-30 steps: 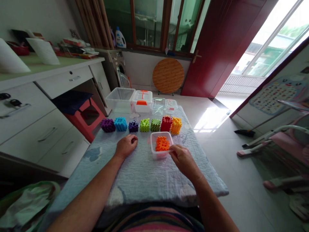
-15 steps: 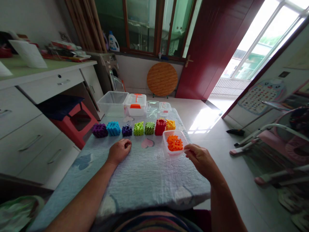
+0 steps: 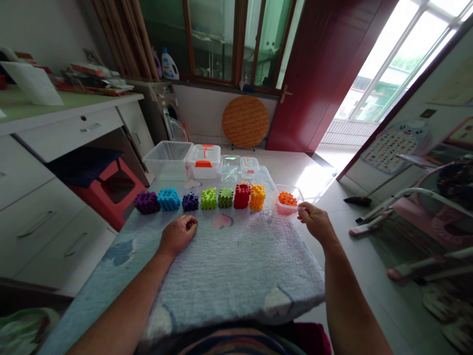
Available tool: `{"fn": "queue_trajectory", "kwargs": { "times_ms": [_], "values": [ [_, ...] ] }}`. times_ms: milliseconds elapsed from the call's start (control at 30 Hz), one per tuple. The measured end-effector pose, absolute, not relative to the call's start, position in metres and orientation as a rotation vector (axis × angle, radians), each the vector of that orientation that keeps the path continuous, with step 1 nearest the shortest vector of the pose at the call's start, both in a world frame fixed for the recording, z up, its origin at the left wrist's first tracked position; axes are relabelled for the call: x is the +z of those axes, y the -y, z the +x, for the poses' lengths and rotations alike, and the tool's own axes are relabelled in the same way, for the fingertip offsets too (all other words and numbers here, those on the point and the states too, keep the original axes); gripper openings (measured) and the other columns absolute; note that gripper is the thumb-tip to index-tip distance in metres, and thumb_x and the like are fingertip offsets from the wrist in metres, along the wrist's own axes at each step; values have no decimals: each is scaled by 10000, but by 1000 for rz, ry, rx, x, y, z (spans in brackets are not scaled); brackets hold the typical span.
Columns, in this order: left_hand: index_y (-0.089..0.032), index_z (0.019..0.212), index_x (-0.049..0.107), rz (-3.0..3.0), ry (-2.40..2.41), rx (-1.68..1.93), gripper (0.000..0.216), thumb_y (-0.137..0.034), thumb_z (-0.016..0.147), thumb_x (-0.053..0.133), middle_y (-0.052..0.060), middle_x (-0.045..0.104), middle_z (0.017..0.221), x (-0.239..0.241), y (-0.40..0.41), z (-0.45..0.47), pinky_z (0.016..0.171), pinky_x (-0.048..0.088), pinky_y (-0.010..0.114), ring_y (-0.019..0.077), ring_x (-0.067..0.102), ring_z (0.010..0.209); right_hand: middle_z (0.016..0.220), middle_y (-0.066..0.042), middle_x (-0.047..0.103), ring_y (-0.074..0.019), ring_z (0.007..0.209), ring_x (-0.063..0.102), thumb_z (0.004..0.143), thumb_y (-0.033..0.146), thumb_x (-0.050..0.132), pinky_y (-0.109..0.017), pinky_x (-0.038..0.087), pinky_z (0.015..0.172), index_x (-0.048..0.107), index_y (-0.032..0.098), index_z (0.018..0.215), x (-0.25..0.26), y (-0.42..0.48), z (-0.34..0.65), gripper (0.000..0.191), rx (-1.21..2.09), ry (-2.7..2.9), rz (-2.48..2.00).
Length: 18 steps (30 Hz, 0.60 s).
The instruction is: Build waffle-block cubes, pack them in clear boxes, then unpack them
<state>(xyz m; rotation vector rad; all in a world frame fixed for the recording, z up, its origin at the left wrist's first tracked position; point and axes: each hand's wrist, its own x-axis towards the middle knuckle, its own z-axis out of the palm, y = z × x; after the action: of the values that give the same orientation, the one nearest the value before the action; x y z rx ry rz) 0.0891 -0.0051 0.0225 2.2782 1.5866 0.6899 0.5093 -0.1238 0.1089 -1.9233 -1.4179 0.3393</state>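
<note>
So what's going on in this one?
A person's right hand grips the near right corner of a clear plastic container with orange interlocking pieces inside. The container is just right of the yellow stack, the end of a row of seven coloured stacks. The left hand lies loosely curled on the patterned cloth. Clear plastic boxes stand behind the row.

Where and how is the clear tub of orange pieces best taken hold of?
Probably the tub is best pinched by its rim at the near right corner, from the right: its open top leaves the rim exposed, the yellow block stands to its left, and the right hand grips there.
</note>
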Motion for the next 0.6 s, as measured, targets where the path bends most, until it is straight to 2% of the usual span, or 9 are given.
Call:
{"fn": "queue_trajectory", "kwargs": {
  "times_ms": [167,600],
  "values": [
    [-207,827,658,2264,-1585,680,252,-364,806,462,46,680,833,21,4,88,698,446,287,196,637,753,745,-40,668,-161,659,683,851,315,455,-259,521,619,628,177,888,102,79,521,224,288,1424,-1886],
    [-205,807,661,2249,-1579,694,264,-370,803,455,41,676,823,26,7,90,696,447,284,197,637,746,622,18,607,-114,579,633,828,197,466,-186,484,535,645,203,871,66,2,529,184,365,1430,-1905]
  ]
}}
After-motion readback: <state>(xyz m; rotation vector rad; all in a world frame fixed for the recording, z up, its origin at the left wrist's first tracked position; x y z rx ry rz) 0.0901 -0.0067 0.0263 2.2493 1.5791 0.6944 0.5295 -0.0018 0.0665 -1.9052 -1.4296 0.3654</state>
